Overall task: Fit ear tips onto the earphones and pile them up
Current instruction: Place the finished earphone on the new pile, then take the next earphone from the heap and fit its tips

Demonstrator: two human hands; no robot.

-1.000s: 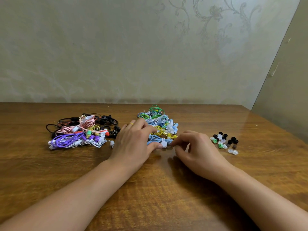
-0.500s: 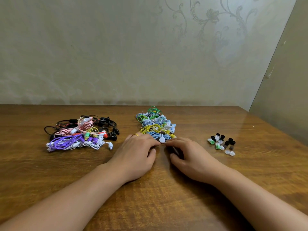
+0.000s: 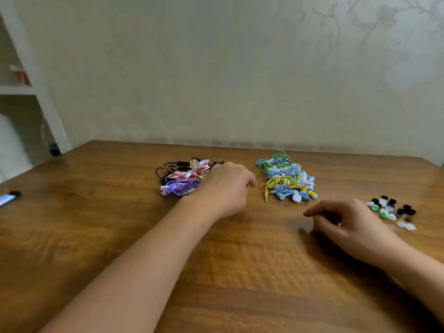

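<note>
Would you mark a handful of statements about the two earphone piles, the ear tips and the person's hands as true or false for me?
1. The ear tips lie on the table to the right of the blue, green and yellow earphone pile. True.
2. The left hand is over the right edge of the pink, purple and black earphone pile. True.
3. The right hand grips a yellow earphone. False: no earphone is seen in it, and it sits between the blue pile and the ear tips.
4. All the ear tips are black. False: black, white and green ones show.
5. The table is glass. False: it is brown wood.
</note>
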